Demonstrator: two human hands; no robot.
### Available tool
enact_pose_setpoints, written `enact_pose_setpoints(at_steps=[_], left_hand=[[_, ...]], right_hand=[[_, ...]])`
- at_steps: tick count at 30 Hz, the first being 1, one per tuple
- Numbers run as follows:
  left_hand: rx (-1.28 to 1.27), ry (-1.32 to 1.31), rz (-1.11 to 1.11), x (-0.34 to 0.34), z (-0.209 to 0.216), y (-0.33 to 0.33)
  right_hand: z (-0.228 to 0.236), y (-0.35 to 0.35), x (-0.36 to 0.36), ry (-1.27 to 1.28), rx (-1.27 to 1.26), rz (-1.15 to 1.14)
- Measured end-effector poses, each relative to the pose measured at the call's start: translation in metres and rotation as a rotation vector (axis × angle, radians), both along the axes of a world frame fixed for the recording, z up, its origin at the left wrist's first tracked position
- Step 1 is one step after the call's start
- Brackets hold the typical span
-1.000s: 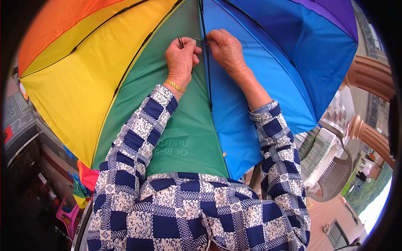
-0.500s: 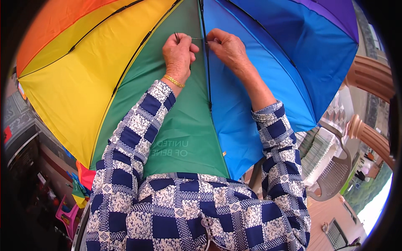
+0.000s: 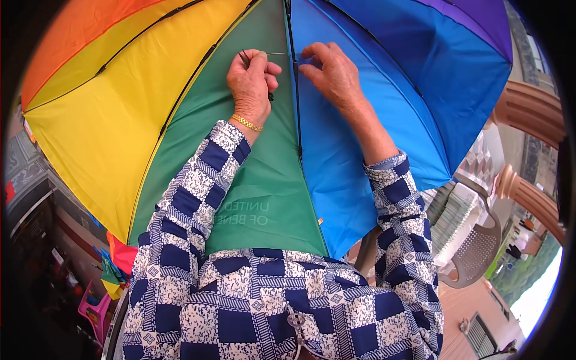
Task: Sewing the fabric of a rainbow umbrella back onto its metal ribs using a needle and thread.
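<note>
A rainbow-coloured umbrella (image 3: 258, 174) is spread in front of me, its inner side and black ribs showing. My left hand (image 3: 249, 81) is over the green panel, closed with thumb and forefinger pinching a thin needle (image 3: 277, 54) that points toward a black rib (image 3: 295, 78). Tucked in the same hand is a slim dark tool (image 3: 244, 58), probably small snips; its tip and dark end stick out, the rest is hidden. Just right of that rib, over the blue panel, my right hand (image 3: 330, 75) has thumb and forefinger apart, with nothing visible between them.
At the right stand a grey-brown plastic chair (image 3: 478, 249), a stack of pale, flat items (image 3: 453, 219) and terracotta-coloured columns (image 3: 528, 111). Lower left are a pink plastic stool or basket (image 3: 95, 312) and more coloured fabric (image 3: 111, 270).
My right thumb and forefinger have parted and drawn off the rib, slightly right. My left hand has shifted a little left and down, still pinching the needle.
</note>
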State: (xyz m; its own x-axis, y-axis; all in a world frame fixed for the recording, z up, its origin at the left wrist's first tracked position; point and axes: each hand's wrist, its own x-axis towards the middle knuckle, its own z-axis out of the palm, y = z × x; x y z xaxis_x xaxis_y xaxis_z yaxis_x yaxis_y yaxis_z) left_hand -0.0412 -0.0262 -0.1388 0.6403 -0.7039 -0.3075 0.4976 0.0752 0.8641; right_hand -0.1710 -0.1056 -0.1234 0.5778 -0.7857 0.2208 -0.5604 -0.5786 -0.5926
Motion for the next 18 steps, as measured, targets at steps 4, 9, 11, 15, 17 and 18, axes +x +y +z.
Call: enact_pose_setpoints(at_steps=[4, 9, 11, 15, 17, 18], left_hand=[[-0.013, -0.011, -0.016, 0.0, -0.001, 0.001], [-0.029, -0.005, -0.018, -0.002, 0.001, 0.001], [-0.031, 0.0, -0.011, -0.003, 0.002, 0.0], [-0.024, -0.02, -0.028, -0.005, 0.003, 0.0], [-0.024, -0.041, -0.028, -0.005, 0.001, -0.001], [-0.024, -0.052, -0.029, -0.006, 0.0, -0.001]], right_hand=[[-0.011, 0.002, 0.012, 0.013, -0.066, -0.076], [-0.009, 0.001, 0.004, 0.028, -0.028, -0.01], [-0.008, 0.003, 0.004, 0.007, 0.007, 0.004], [-0.009, 0.003, -0.001, -0.038, 0.034, 0.021], [-0.008, 0.005, -0.002, -0.042, 0.039, 0.035], [-0.008, 0.007, -0.003, -0.044, 0.043, 0.047]])
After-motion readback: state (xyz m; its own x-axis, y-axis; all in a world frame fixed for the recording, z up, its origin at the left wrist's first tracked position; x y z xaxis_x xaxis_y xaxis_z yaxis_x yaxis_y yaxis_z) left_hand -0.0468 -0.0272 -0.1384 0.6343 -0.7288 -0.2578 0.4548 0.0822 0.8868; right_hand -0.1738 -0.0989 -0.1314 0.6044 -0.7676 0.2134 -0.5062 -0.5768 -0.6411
